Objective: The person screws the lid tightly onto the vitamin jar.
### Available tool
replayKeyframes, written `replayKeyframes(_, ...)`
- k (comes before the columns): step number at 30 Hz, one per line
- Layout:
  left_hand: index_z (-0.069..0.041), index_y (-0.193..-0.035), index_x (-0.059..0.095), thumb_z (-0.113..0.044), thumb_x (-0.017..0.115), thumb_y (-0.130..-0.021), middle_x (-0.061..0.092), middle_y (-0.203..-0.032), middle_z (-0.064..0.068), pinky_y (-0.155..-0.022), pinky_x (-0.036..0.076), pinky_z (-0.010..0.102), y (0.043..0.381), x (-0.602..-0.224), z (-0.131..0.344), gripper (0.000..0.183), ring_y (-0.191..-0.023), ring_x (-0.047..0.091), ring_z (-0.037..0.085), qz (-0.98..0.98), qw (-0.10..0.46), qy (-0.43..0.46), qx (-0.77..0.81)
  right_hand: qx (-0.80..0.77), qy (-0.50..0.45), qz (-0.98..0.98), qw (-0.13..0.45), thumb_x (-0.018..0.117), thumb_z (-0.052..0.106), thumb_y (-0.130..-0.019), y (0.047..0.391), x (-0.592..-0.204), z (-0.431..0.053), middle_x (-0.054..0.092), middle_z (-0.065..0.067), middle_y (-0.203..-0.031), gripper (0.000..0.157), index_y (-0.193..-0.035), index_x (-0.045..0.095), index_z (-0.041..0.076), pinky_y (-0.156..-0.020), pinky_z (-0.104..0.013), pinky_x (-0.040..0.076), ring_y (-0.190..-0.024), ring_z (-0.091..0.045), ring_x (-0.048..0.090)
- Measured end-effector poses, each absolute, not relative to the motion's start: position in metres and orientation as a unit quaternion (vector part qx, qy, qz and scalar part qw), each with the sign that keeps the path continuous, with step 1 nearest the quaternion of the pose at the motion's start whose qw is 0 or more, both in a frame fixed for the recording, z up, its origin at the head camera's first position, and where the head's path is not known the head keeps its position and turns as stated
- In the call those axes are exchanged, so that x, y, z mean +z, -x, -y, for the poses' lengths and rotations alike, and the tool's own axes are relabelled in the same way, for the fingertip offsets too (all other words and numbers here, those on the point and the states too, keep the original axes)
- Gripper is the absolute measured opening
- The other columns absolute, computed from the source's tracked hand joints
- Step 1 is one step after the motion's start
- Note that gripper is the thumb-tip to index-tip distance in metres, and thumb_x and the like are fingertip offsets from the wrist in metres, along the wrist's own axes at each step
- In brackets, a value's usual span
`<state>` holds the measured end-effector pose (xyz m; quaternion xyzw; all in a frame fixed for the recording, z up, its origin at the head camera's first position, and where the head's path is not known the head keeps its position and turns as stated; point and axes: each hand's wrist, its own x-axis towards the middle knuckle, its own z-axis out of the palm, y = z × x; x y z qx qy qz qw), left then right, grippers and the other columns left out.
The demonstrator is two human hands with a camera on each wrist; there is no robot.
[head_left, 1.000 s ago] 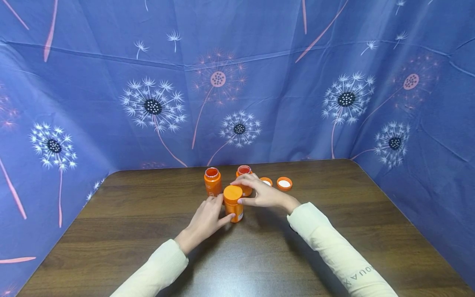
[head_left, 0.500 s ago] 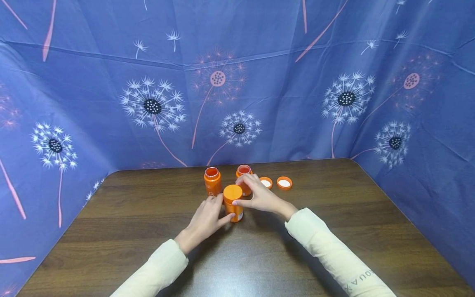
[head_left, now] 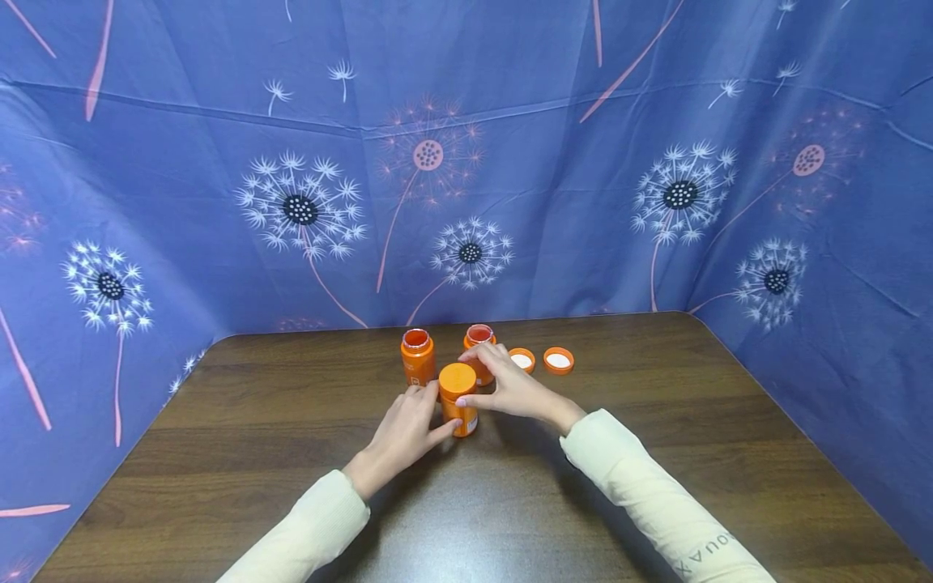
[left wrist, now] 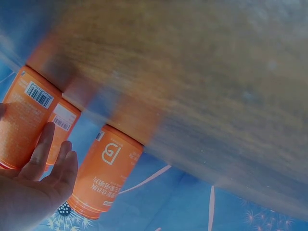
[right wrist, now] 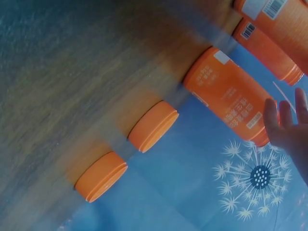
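Observation:
A capped orange pill bottle (head_left: pixel 457 411) stands upright on the table between both hands. My left hand (head_left: pixel 401 433) holds its body, thumb in front and fingers at the left side. At the orange lid (head_left: pixel 457 377) my right hand (head_left: pixel 516 386) has its thumb on the near side and fingers curled round behind, gripping it. Directly behind are two uncapped orange bottles: the left open bottle (head_left: pixel 418 360) and the right open bottle (right wrist: pixel 228 96), partly covered by my right hand in the head view. The left wrist view shows my left fingers (left wrist: pixel 62 171) beside the bottle's barcode label.
Two removed orange lids, a nearer lid (right wrist: pixel 153 126) and an outer lid (head_left: pixel 559 361), lie with white insides up, right of the bottles. The brown wooden table (head_left: pixel 240 453) ends at a blue dandelion-print curtain (head_left: pixel 539 202) behind and on both sides.
My right thumb has shifted left across the front of the lid, and the right wrist has moved slightly left and nearer. My left hand and the bottles have stayed in place.

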<state>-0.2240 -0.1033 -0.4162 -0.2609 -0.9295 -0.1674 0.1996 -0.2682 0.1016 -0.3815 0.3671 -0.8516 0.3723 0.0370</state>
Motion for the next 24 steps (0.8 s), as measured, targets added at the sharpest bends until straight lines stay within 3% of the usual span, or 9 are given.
replayKeyframes(8, -0.008, -0.109, 0.051, -0.04, 0.07, -0.077, 0.062, -0.085, 0.004, -0.071, 0.048, 0.039, 0.2236, -0.4169, 0.1029, 0.049, -0.079, 0.057, 0.02, 0.927, 0.204, 0.266, -0.17, 0.345, -0.415, 0.842, 0.017, 0.067, 0.033, -0.081, 0.2679, -0.3757, -0.1058, 0.045, 0.0, -0.132, 0.055, -0.129, 0.045, 0.016, -0.101, -0.049, 0.03, -0.126, -0.023, 0.032)
replayKeyframes(14, -0.007, -0.108, 0.051, -0.042, 0.069, -0.077, 0.062, -0.085, 0.004, -0.071, 0.048, 0.039, 0.2234, -0.4175, 0.1029, 0.05, -0.079, 0.056, 0.019, 0.929, 0.202, 0.262, -0.167, 0.347, -0.447, 0.824, 0.021, 0.065, 0.024, -0.084, 0.27, -0.3738, -0.1074, 0.046, -0.002, -0.133, 0.054, -0.132, 0.045, 0.012, -0.104, -0.05, 0.025, -0.127, -0.023, 0.032)
replayKeyframes(24, -0.008, -0.105, 0.051, -0.045, 0.068, -0.077, 0.057, -0.077, -0.001, -0.067, 0.047, 0.036, 0.2242, -0.4168, 0.1026, 0.049, -0.078, 0.057, 0.019, 0.932, 0.205, 0.254, -0.155, 0.347, -0.446, 0.825, 0.005, 0.063, 0.025, -0.086, 0.2728, -0.3722, -0.1078, 0.045, -0.003, -0.132, 0.049, -0.131, 0.048, 0.011, -0.104, -0.051, 0.025, -0.128, -0.022, 0.031)
